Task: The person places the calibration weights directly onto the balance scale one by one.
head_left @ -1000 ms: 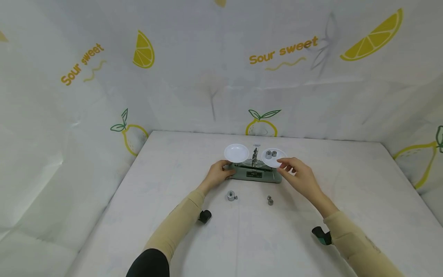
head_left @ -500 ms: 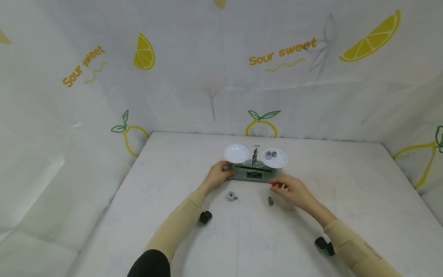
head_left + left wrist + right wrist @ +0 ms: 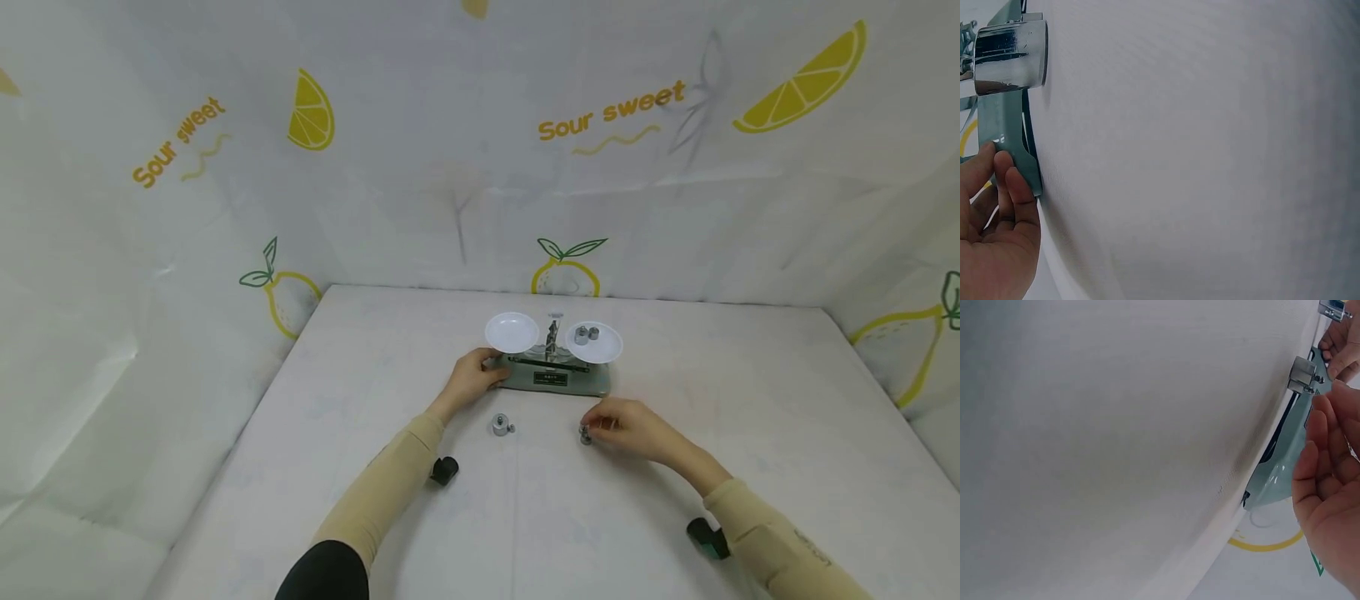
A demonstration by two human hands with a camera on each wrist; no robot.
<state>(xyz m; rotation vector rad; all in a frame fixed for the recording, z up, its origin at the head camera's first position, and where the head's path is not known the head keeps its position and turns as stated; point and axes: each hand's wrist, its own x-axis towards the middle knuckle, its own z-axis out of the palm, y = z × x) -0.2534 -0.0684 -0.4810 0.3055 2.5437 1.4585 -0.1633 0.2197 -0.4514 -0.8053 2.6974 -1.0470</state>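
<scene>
A green balance scale (image 3: 555, 382) with two white pans stands near the back of the table. My left hand (image 3: 471, 377) grips the left end of its base, fingers and thumb about the edge; the left wrist view shows these fingers (image 3: 1004, 181) against the green metal (image 3: 1002, 119). In front of the scale, my right hand (image 3: 626, 427) has its thumb and fingertips at a small metal weight (image 3: 586, 439), seeming to pinch its top. The right wrist view shows this weight (image 3: 1302, 375) at the tips of the right hand (image 3: 1335, 469).
Two metal weights (image 3: 582, 336) stand on the right pan (image 3: 602, 353). The left pan (image 3: 512, 333) holds nothing visible. Between the forearms a larger weight (image 3: 500, 425) stands with a tiny one (image 3: 512, 428) beside it. A lemon-printed white sheet (image 3: 420, 192) rises behind the table.
My right hand has come away from the right pan, down and toward me, to the small weight in front of the scale. The left hand has kept its hold on the base.
</scene>
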